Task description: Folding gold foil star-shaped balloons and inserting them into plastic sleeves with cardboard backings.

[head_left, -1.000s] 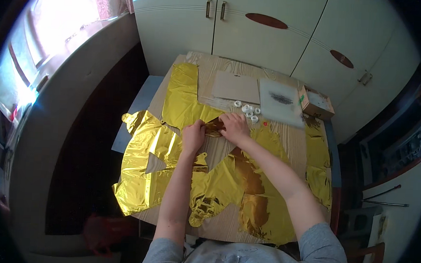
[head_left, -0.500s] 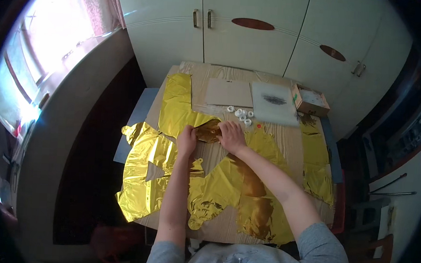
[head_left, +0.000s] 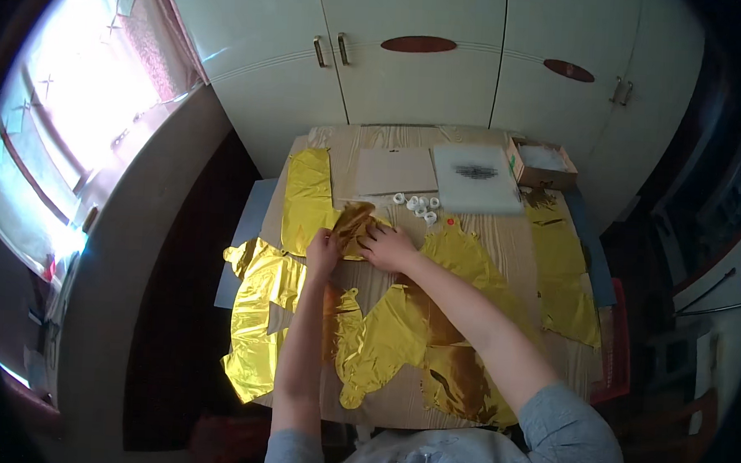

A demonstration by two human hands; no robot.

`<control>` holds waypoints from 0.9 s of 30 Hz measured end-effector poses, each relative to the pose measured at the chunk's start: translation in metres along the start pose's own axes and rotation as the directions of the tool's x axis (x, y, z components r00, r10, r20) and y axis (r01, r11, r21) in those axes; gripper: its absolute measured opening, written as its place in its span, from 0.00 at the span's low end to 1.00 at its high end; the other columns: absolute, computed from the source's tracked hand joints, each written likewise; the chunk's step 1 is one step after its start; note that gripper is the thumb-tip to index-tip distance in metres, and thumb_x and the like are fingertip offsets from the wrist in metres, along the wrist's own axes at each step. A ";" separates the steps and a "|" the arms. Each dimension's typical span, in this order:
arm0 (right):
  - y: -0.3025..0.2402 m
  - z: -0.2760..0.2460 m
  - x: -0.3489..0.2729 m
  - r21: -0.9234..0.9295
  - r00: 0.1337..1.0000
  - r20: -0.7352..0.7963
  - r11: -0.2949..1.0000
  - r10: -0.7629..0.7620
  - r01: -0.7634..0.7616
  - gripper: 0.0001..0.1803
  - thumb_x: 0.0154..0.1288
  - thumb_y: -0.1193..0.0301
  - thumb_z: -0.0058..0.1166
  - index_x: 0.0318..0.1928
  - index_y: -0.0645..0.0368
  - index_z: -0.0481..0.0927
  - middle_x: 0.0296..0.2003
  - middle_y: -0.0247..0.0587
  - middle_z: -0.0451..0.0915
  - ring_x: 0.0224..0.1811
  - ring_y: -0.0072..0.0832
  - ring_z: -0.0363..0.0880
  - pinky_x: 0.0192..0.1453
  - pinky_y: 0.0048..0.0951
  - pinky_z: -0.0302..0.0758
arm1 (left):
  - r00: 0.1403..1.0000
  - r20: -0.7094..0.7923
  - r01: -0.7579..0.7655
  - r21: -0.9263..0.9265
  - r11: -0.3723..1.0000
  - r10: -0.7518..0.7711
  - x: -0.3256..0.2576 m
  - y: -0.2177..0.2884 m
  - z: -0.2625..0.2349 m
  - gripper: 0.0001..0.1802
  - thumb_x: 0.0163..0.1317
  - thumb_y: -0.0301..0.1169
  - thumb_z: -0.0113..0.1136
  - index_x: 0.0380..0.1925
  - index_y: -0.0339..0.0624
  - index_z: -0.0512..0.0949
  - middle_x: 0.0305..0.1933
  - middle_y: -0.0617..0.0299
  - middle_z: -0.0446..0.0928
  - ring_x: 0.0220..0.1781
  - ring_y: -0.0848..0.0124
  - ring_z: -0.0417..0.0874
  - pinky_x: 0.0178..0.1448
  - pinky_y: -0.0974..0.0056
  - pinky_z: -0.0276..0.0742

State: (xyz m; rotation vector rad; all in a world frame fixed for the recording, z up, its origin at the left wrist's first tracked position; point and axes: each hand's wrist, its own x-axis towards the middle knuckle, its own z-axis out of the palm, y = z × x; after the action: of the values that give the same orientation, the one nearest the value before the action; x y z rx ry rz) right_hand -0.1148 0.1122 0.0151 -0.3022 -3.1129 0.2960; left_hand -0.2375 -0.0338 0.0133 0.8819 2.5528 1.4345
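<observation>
A flat, L-shaped gold foil balloon [head_left: 307, 196] lies at the upper left of the table, its lower right part lifted and creased into a dark copper-looking fold between my hands. My left hand [head_left: 323, 250] is closed on the foil at the left of this fold. From the right, my right hand [head_left: 389, 247] grips the foil with bent fingers; the fingertips are partly hidden. Below my hands, more flat gold foil balloons spread out: one at the left [head_left: 251, 355], partly behind my left forearm, and one in the middle [head_left: 395, 321], partly under my right forearm.
Several small white rolls [head_left: 422, 207] sit beyond my right hand. Behind them are a beige board [head_left: 395, 170] and a whitish translucent packet [head_left: 477, 195]. An open box [head_left: 545, 175] stands at the back right, above another gold foil strip [head_left: 563, 271]. White cabinets [head_left: 420, 87] border the table's far side.
The foil between my hands has been turned up into a taller fold. My right hand has shifted a little left and nearer. The whole view has tilted slightly.
</observation>
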 end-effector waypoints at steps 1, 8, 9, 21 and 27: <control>-0.001 -0.004 0.000 -0.003 0.999 0.033 0.999 0.032 -0.032 0.31 0.72 0.46 0.34 0.69 0.44 0.65 0.69 0.44 0.62 0.74 0.47 0.54 0.76 0.51 0.49 | 0.999 -0.030 -0.034 -0.011 0.999 0.034 0.003 0.001 -0.001 0.14 0.65 0.37 0.56 0.40 0.37 0.77 0.37 0.45 0.81 0.41 0.52 0.83 0.46 0.55 0.76; -0.018 -0.007 -0.006 0.011 0.986 0.103 0.991 0.128 -0.130 0.35 0.73 0.44 0.32 0.74 0.42 0.53 0.76 0.42 0.46 0.79 0.45 0.37 0.79 0.52 0.34 | 0.950 -0.201 -0.244 -0.001 0.970 0.239 0.068 -0.038 -0.061 0.11 0.67 0.33 0.55 0.41 0.36 0.75 0.38 0.46 0.81 0.42 0.57 0.84 0.45 0.59 0.76; -0.017 -0.007 -0.008 0.011 0.986 0.102 0.992 0.128 -0.130 0.35 0.73 0.44 0.32 0.74 0.42 0.53 0.76 0.42 0.46 0.79 0.45 0.37 0.78 0.53 0.34 | 0.936 -0.241 -0.253 0.044 0.966 0.256 0.074 -0.028 -0.071 0.11 0.67 0.33 0.56 0.40 0.36 0.75 0.37 0.47 0.81 0.41 0.57 0.85 0.43 0.59 0.76; -0.020 -0.005 -0.005 -0.014 0.991 0.071 0.993 0.117 -0.117 0.35 0.72 0.43 0.30 0.75 0.41 0.53 0.76 0.40 0.46 0.79 0.43 0.37 0.78 0.53 0.34 | 0.813 -0.334 -0.356 0.361 0.862 0.476 0.154 0.054 -0.189 0.11 0.67 0.39 0.54 0.42 0.49 0.80 0.37 0.53 0.83 0.41 0.52 0.84 0.45 0.54 0.77; -0.017 0.000 -0.005 -0.002 0.991 0.047 0.992 0.128 -0.128 0.36 0.71 0.41 0.31 0.74 0.40 0.53 0.76 0.40 0.46 0.79 0.43 0.37 0.78 0.53 0.34 | 0.773 -0.418 -0.317 0.397 0.862 0.477 0.163 0.093 -0.215 0.14 0.69 0.43 0.51 0.44 0.50 0.80 0.41 0.54 0.83 0.46 0.52 0.83 0.50 0.55 0.76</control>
State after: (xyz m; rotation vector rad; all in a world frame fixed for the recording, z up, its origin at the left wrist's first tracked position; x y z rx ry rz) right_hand -0.1134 0.0947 0.0180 -0.5030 -3.1445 0.3104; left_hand -0.4044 -0.0756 0.2412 1.3249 3.1956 1.5696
